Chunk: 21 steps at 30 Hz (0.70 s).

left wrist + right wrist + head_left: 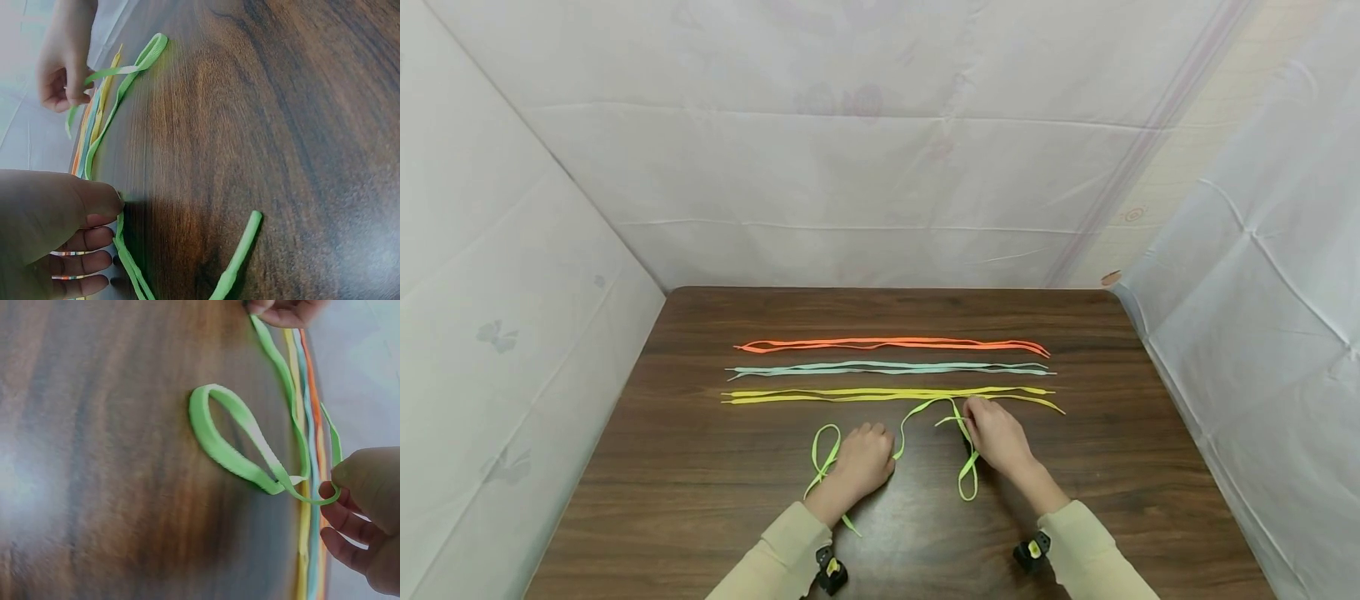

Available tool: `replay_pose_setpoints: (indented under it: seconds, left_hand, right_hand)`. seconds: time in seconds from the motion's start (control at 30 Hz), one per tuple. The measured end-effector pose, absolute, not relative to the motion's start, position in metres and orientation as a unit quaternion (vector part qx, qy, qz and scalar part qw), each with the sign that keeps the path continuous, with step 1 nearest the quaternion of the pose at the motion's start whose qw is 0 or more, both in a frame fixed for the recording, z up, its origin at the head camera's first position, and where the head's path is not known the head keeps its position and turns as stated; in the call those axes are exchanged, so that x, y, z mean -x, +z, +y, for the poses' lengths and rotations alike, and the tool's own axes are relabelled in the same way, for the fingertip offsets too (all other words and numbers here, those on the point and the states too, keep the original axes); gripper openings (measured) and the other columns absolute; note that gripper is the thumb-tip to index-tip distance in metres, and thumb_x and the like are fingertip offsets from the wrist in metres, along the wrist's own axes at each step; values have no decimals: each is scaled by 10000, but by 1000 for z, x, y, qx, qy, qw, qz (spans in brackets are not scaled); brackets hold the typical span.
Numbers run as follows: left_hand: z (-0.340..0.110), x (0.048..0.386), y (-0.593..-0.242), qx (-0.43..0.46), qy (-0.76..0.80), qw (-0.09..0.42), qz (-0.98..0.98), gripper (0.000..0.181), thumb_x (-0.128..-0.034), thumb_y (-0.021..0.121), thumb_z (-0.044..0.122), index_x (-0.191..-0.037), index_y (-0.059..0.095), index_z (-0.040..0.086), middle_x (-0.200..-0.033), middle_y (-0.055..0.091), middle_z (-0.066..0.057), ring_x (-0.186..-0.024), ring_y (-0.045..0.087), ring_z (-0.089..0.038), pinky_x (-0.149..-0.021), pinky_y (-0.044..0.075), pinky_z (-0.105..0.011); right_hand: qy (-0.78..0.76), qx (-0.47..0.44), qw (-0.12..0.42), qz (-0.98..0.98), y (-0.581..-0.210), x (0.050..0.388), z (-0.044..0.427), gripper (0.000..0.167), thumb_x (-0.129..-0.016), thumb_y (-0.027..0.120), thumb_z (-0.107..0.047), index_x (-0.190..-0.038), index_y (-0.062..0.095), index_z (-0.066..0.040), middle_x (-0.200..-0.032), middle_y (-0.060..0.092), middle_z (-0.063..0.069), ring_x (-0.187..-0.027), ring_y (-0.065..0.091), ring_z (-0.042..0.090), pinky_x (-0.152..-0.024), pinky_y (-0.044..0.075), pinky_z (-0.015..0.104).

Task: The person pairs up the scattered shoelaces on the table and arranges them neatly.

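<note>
A lime-green flat shoelace (904,429) runs between my two hands over the wooden table. My left hand (865,458) pinches it near the table; a loop of the lace sticks out left of that wrist, and a loose end (240,256) lies below it. Farther right, my right hand (998,433) pinches the lace between thumb and forefinger, close to one end. The short tip stands up beyond the thumb in the right wrist view. Beneath this hand hangs a narrow loop (215,431) of the same lace, partly resting on the table.
Beyond the hands, yellow laces (850,396), light blue laces (887,367) and orange laces (887,342) lie stretched in parallel rows across the brown table (700,500). Pale cloth (850,167) hangs behind the table and along both sides.
</note>
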<state>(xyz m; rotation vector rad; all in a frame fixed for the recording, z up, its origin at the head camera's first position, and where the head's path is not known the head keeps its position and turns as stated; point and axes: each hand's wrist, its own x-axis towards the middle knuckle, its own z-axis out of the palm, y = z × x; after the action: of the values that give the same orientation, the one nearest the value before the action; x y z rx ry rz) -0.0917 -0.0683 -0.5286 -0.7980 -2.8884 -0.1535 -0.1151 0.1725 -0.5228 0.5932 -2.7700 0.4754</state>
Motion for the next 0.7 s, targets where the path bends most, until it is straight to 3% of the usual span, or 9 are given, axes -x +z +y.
replay_pose_setpoints:
  seconds: [0.3, 0.47, 0.7]
  left_hand:
    - [-67, 94, -531, 282, -13, 87, -955, 148, -701, 704, 214, -674, 593, 120, -648, 507, 7, -586, 477, -150, -550, 421, -271]
    - [-67, 91, -530, 288, -16, 109, -951, 161, -692, 697, 201, -657, 566, 116, -636, 520, 2, -584, 502, -161, -533, 422, -276]
    - [-67, 92, -528, 285, -56, 146, -946, 173, -704, 654, 129, -660, 486, 125, -565, 489, 22, -479, 500, -149, -408, 374, -274]
  right_hand:
    - [186, -179, 134, -957, -505, 116, 176, 163, -797, 667, -35, -807, 521, -108, -704, 500, -25, -604, 426, 104, -522, 364, 254]
    - [187, -179, 147, -955, -503, 115, 179, 128, -801, 664, -38, -904, 597, -77, -804, 591, 18, -692, 551, 146, -572, 454, 298]
    - [194, -175, 174, -950, -502, 115, 188, 134, -770, 681, -1, -872, 635, -75, -788, 585, 18, -679, 543, 140, -560, 455, 301]
